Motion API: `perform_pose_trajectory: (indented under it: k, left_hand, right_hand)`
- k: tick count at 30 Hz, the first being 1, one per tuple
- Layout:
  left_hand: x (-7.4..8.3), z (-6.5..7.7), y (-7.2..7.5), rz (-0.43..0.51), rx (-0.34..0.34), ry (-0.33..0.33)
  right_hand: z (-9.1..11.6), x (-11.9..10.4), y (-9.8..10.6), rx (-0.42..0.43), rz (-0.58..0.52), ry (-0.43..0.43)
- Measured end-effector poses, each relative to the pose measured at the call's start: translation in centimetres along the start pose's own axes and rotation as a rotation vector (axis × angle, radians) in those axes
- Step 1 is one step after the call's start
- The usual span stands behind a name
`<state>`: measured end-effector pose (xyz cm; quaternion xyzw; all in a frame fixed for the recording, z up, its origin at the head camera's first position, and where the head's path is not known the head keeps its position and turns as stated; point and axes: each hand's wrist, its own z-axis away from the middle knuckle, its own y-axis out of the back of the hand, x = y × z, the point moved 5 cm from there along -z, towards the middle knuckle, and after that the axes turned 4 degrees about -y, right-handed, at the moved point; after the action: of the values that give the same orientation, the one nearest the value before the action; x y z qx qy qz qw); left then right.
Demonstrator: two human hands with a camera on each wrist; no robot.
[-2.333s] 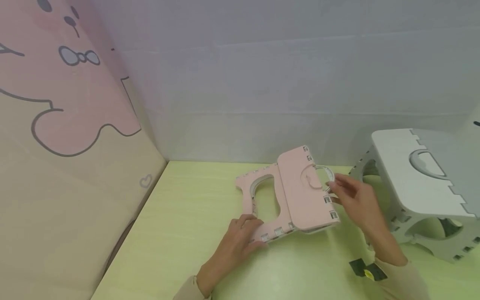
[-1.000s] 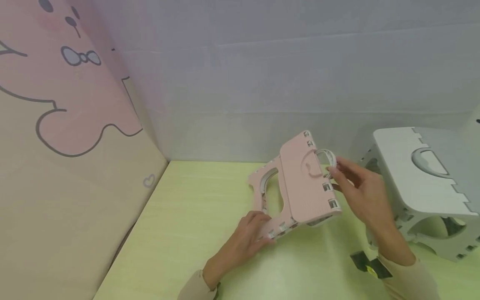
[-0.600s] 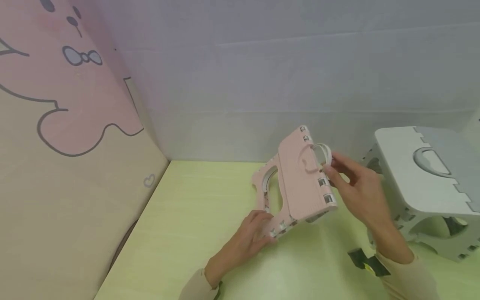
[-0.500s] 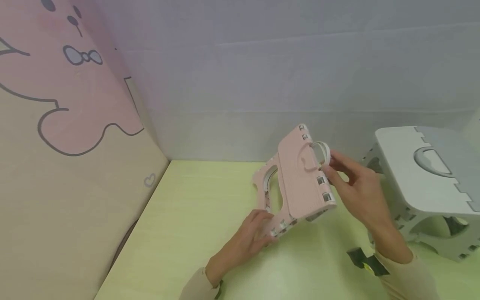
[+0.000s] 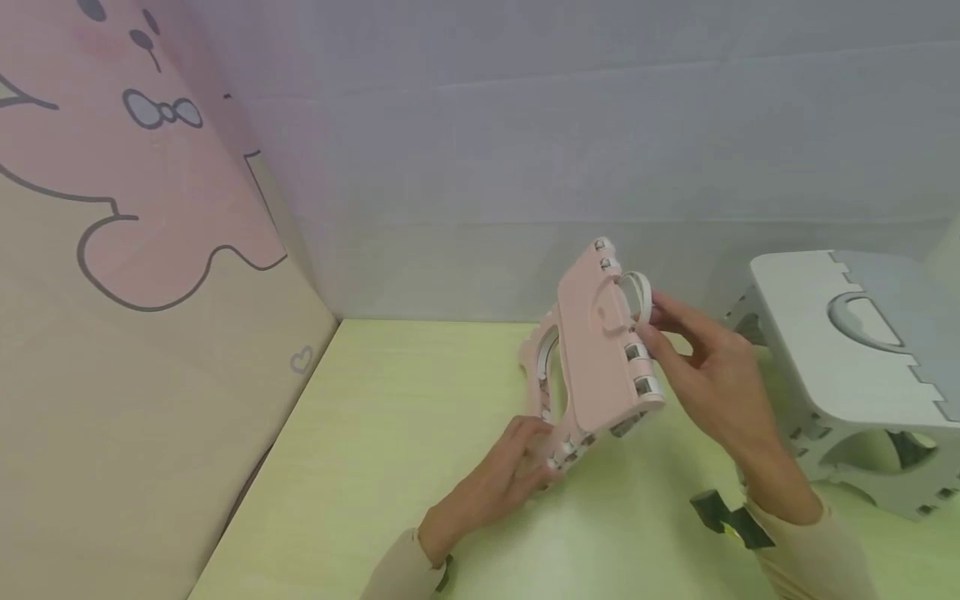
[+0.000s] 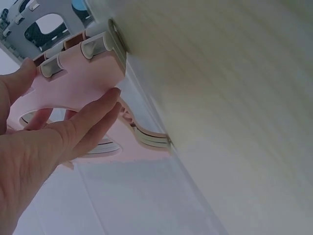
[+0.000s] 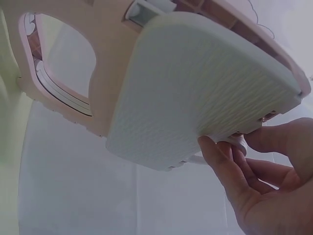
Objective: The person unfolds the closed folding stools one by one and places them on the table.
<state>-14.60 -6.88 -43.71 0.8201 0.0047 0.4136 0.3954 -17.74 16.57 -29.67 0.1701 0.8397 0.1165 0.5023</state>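
Observation:
A pink-and-white folding step stool (image 5: 596, 346), folded nearly flat, leans up at a steep tilt in the middle of the head view. My left hand (image 5: 506, 475) grips its lower leg frame, thumb on the near edge; the left wrist view shows the fingers (image 6: 100, 110) across the pink leg panel (image 6: 83, 81). With my right hand (image 5: 712, 375) I pinch the stool's white loop handle (image 5: 639, 293) at the top edge. In the right wrist view the white half of the seat (image 7: 195, 93) faces the camera, thumb and fingers at its hinged edge.
A grey-and-white folding stool (image 5: 840, 342) stands unfolded on the right of the pale yellow-green table (image 5: 375, 417), close to my right forearm. A grey wall covering (image 5: 525, 150) rises behind; a cartoon-printed panel (image 5: 187, 383) borders the left.
The pink stool has tilted up more steeply, its handle edge rising and its lower leg frame shifting right. Both hands keep their holds and move with it. The grey-and-white stool stays in place.

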Motion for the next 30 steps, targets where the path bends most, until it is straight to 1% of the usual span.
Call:
perform_pose_trajectory:
  k: [3,5,10,11,13,17,21,23,28,30]
  left_hand:
    - [-0.1,-0.1,-0.2,0.016,-0.014,0.0]
    - [-0.2,-0.1,-0.2,0.018,-0.027,-0.001]
    - [-0.1,-0.1,-0.3,-0.002,-0.043,-0.044]
    - [-0.1,-0.1,-0.4,0.0,-0.045,-0.053]
    - [-0.1,-0.1,-0.5,0.022,-0.05,-0.05]
    - [-0.3,-0.2,-1.0,0.094,-0.074,-0.005]
    - [-0.3,-0.3,-1.2,0.143,-0.09,0.044]
    - [-0.3,-0.4,-1.3,0.15,-0.092,0.054]
    - [-0.2,-0.4,-1.2,0.164,-0.103,0.088]
    - [-0.2,-0.4,-1.1,0.147,-0.098,0.101]
  right_hand:
    - [-0.1,-0.4,-0.3,0.004,-0.046,0.024]
    - [-0.1,-0.7,-0.4,0.01,-0.049,0.041]
    - [-0.2,-1.0,-0.9,0.005,-0.046,0.067]
    - [-0.2,-1.0,-1.0,0.001,-0.053,0.065]
    - [-0.2,-1.0,-1.1,-0.008,-0.067,0.063]
    - [-0.1,-1.0,-1.3,-0.01,-0.068,0.041]
    - [-0.1,-1.1,-1.4,-0.013,-0.064,0.032]
    - [-0.1,-1.1,-1.5,-0.014,-0.064,0.032]
    - [0.0,-1.3,-1.7,-0.018,-0.026,0.031]
    - [0.0,-1.3,-1.9,-0.023,-0.013,0.026]
